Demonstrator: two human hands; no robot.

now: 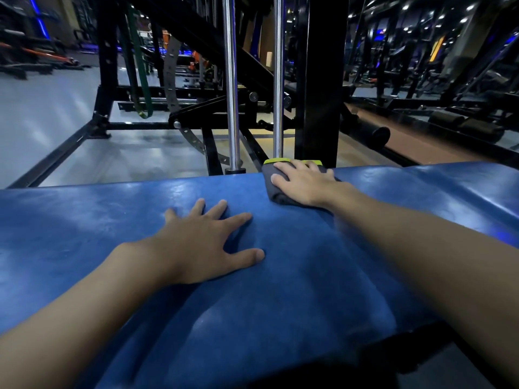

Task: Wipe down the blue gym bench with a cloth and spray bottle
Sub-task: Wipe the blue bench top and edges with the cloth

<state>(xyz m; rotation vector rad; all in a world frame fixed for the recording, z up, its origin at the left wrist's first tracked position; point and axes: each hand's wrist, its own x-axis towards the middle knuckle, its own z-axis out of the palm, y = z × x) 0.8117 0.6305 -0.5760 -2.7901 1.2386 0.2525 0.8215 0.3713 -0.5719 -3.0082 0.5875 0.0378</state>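
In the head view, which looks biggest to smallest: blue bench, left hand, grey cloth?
1. blue bench
2. left hand, nearer the camera
3. grey cloth, partly hidden under the right hand, so its rank is unsure

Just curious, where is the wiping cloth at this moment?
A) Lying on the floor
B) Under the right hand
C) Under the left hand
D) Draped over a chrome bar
B: the right hand presses flat on the dark cloth at the far edge of the blue bench, while the left hand rests on bare padding.
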